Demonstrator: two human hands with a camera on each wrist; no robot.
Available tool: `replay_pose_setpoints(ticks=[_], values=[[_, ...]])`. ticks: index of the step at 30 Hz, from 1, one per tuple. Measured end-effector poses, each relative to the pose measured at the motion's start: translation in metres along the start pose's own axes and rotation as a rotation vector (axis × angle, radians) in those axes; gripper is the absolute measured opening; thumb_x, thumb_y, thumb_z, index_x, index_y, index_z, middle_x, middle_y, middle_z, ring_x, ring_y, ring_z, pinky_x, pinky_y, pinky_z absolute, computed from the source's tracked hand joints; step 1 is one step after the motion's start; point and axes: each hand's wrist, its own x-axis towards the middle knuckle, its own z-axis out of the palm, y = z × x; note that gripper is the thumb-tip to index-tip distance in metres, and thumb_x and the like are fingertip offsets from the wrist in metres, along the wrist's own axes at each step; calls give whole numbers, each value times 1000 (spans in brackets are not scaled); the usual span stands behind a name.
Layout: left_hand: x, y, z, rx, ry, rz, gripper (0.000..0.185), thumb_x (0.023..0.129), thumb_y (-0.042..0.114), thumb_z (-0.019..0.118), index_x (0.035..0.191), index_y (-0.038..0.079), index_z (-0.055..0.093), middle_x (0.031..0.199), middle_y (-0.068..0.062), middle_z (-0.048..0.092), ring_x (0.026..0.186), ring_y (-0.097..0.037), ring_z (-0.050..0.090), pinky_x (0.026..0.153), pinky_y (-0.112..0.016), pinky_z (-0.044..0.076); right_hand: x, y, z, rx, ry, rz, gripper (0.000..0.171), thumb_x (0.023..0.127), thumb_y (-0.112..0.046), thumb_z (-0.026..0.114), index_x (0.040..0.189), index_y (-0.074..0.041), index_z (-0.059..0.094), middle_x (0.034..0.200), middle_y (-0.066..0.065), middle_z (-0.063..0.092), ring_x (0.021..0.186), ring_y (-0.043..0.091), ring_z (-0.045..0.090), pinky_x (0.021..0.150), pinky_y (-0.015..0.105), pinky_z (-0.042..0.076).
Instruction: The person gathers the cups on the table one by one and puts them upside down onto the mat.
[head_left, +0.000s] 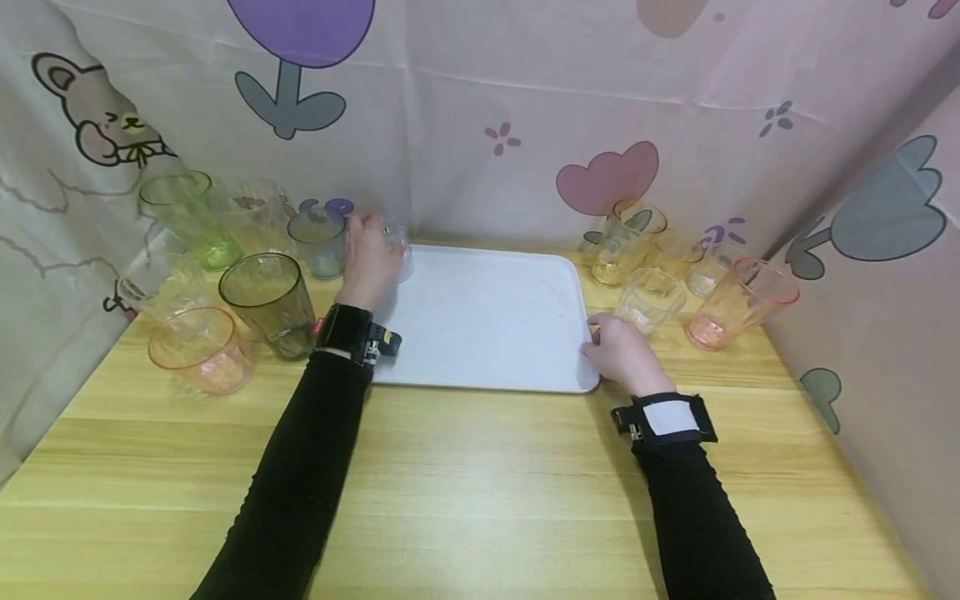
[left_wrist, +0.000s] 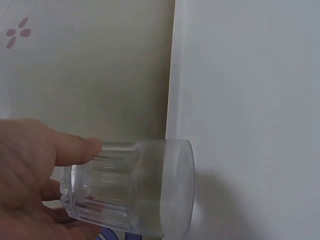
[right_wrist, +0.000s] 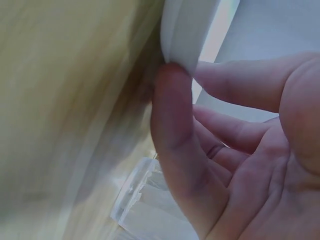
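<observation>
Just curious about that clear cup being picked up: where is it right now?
In the head view the clear cup is in the left hand, at the white tray's far left corner, beside the bluish cup.

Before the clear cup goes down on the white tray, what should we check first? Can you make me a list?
1. Left hand holds the clear cup: ok, thumb and fingers wrap it.
2. Cup at the tray: ok, it sits over the tray's far left corner.
3. Landing spot free: ok, the tray surface shows nothing on it.
4. Tray steadied: ok, right hand touches its near right edge.
5. Cup touching the tray already: cannot tell.
6. Neighbour cups out of the way: not ok, the bluish cup stands close beside the hand.
</observation>
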Motion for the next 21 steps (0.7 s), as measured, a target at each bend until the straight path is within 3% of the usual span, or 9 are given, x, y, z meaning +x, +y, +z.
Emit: replay_pose_setpoints(ticks=[4,10,15,21], values=[[-3,2,-3,1,0,8,71,99,16,67,156,-8,32,159,-28,27,147,-41,30,123,-49,30,-2,0,0,-7,7,-25,52,101,-11,59,147,11,47,108,25,68,85,29,65,68,36,54],[-7,12,-8,-15,28,51,75,98,23,70,157,-4,32,161,-24,26,147,-39,30,121,-49,33,-5,-4,-3,-4,79,-61,52,100,-13,58,145,12,50,118,29,66,102,38,65,85,49,56],[-14,28,-9,-72,46,109,75,98,25,71,158,0,33,162,-19,28,148,-35,33,121,-45,33,-9,-10,-6,78,253,-141,49,101,-14,60,145,8,52,129,28,64,110,43,66,90,55,56],[-26,47,-3,-135,21,216,69,98,24,73,155,2,40,160,-16,33,145,-34,39,118,-45,40,-14,-20,-11,255,565,-268,47,100,-11,66,143,2,55,134,21,61,110,37,65,84,50,60]])
